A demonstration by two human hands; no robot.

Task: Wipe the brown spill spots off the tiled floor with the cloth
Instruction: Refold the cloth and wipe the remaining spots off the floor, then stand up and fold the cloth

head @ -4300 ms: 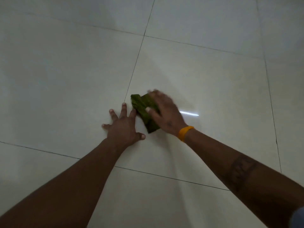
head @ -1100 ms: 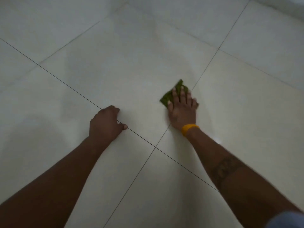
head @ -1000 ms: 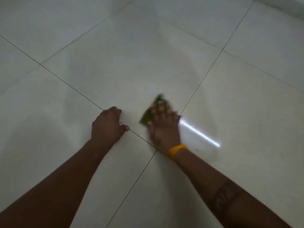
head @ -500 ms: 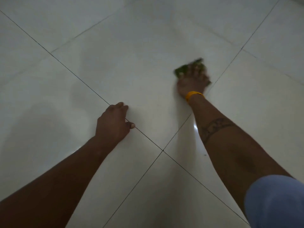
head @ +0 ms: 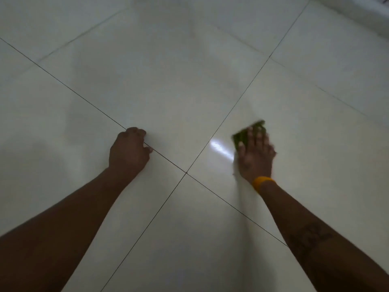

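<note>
Our right hand (head: 255, 157), right of centre in the frame, lies flat on the green cloth (head: 247, 133). Fingers look spread and fairly straight, pressing the cloth to the floor rather than gripping it, though blur softens the detail. Only the far edge of the cloth shows past the fingertips; the rest sits under the palm. We judge the flat palm is there to spread pressure across the cloth for a wiping stroke.

Our left hand (head: 129, 152), just left of centre, rests on the tiled floor (head: 168, 91) with fingers curled under, holding nothing. It sits on a dark grout line (head: 84, 100), and likely props our weight while we lean forward.

An orange wristband (head: 262, 183) circles the right wrist; a dark marking shows on that forearm lower right.

Surface: large pale glossy tiles, thin dark joints crossing just below frame centre, between the two hands. A bright glare streak (head: 221, 149) lies just left of the cloth. Room is dim. A lighter raised edge shows in the upper right corner; we cannot tell what it is.

No brown spots are visible to us here.
</note>
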